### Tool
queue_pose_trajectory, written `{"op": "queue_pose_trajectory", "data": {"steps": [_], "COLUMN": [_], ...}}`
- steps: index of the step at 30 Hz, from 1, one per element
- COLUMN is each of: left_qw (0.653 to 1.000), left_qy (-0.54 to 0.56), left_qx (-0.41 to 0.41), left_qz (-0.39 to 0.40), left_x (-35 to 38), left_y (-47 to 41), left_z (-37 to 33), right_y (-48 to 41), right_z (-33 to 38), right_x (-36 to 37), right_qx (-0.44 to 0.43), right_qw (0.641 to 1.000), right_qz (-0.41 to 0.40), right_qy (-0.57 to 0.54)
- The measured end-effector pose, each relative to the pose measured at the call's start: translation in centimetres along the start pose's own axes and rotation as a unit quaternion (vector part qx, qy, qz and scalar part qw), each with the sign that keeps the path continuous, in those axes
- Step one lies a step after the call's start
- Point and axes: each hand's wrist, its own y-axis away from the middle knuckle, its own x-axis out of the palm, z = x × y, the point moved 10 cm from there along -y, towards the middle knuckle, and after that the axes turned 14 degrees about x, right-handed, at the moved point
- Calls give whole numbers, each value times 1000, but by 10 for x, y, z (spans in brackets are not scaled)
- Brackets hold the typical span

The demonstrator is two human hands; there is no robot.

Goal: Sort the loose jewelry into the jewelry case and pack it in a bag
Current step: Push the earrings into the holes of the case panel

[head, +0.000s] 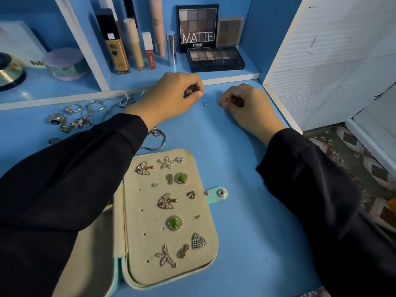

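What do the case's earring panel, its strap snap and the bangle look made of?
Earring panel: beige suede-like fabric, matte and slightly fuzzy, probably velvet or microfibre. Strap snap: shiny silver metal, with a bright glint on its dome. Bangle: thin, polished, silver-toned, likely metal; it reflects light along its curve.

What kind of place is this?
Probably a home dressing table: black MATTE eyeshadow palette and tan foundation bottle on blue shelves, loose silver rings near an open beige jewelry case.

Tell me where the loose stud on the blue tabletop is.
Head view: the loose stud lies on the blue tabletop between the left hand and right hand, beyond the open jewelry case.
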Motion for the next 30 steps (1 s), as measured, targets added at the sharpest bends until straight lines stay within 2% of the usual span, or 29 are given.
{"op": "queue_pose_trajectory", "data": {"steps": [13, 19, 27, 30], "left_qw": [998, 997, 997, 997], "left_qy": [36, 20, 26, 18], "left_qx": [-37, -54, -68, -72], "left_qz": [-30, -47, -26, -3], "left_x": [-5, -11, -13, -15], "left_y": [3, 2, 1, 4], "left_z": [4, 8, 4, -1], "right_y": [2, 1, 6, 11], "right_z": [1, -2, -12, -14], "right_x": [2, 4, -12, -12], "right_qx": [-13, -10, 21, 44], "right_qw": [1000, 1000, 990, 983], "right_qz": [-22, -3, -36, -20], "right_qy": [-9, -9, -132, -175]}}
